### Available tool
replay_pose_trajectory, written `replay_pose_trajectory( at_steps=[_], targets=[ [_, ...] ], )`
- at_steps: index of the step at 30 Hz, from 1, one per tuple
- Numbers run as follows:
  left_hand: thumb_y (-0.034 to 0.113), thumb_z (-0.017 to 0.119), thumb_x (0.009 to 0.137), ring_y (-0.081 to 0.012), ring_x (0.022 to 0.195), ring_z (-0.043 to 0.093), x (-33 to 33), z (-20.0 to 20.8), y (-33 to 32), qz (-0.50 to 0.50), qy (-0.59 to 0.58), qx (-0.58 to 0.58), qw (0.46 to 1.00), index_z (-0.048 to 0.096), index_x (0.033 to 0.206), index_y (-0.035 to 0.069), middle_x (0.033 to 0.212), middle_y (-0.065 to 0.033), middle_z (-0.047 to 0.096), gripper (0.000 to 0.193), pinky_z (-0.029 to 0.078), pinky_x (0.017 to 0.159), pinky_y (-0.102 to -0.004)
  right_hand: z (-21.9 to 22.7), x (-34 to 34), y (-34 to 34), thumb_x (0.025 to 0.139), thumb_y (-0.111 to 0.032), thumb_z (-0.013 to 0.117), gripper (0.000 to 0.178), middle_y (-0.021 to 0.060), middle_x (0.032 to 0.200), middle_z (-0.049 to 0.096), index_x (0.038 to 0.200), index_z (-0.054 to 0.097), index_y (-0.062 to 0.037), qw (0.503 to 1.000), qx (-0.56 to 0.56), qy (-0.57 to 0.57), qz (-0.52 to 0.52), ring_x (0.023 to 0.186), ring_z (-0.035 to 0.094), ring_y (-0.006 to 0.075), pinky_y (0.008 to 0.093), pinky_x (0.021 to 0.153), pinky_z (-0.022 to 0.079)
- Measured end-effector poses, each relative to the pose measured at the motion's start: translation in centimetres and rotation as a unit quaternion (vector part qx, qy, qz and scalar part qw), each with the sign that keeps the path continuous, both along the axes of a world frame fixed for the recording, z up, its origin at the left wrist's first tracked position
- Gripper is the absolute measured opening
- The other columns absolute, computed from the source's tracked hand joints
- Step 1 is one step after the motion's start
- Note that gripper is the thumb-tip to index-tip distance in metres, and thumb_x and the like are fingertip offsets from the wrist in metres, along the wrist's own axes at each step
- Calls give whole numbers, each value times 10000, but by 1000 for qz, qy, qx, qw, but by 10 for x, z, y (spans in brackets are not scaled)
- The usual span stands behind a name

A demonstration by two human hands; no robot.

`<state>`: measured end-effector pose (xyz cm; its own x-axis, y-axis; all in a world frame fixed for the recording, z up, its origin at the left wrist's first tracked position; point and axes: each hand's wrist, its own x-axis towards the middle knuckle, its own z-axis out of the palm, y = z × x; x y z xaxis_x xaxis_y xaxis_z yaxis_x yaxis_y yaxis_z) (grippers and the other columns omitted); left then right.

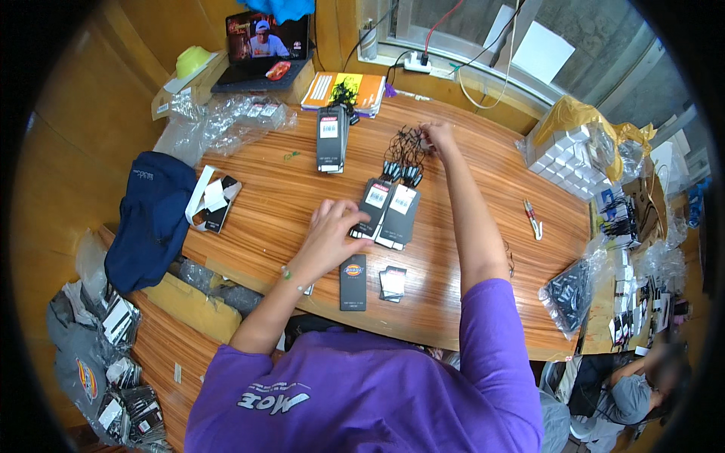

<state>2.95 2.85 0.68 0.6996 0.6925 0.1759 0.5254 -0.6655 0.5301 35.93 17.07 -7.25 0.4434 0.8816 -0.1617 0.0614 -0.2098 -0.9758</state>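
Two side-by-side stacks of dark hang tags lie in the middle of the table: a left stack (374,200) and a right stack (400,215), both with white barcode stickers. Their black strings (408,147) bunch together beyond them. My left hand (332,226) is at the near-left corner of the left stack, thumb and fingers apart. At the far end of the strings, my right hand (439,137) has its fingers closed on them; the fingertips are partly hidden. Closer to me lie a single dark tag (353,282) and a small pile of white-and-black labels (392,284).
Another stringed tag stack (331,140) stands further back. A tablet (268,41) and notebooks (355,89) sit behind. Boxes in plastic (563,158), a cutter (533,220) and a bag of black parts (568,296) are right; navy cloth (149,219) is left. Another person (630,396) sits lower right.
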Motion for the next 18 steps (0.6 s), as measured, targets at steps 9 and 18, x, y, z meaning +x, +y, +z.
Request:
replay_pose_trajectory(
  at_steps=[9, 18],
  targets=[
    [385, 778, 538, -253, 1021, 415, -39, -20, -30, -13, 152, 32, 988, 590, 1045, 49, 1064, -63, 506, 636, 305, 875, -379, 42, -52, -113, 825, -117, 606, 131, 30, 598, 581, 864, 648, 2, 967, 134, -203, 71, 546, 530, 94, 251, 507, 418],
    [363, 775, 557, -252, 1053, 399, -40, -25, -37, 5, 104, 12, 995, 613, 1006, 80, 1076, -45, 484, 555, 294, 880, -404, 50, -148, -275, 683, -209, 724, 262, 102, 770, 562, 877, 666, -42, 923, -1, -338, 184, 777, 533, 263, 357, 717, 445]
  ],
)
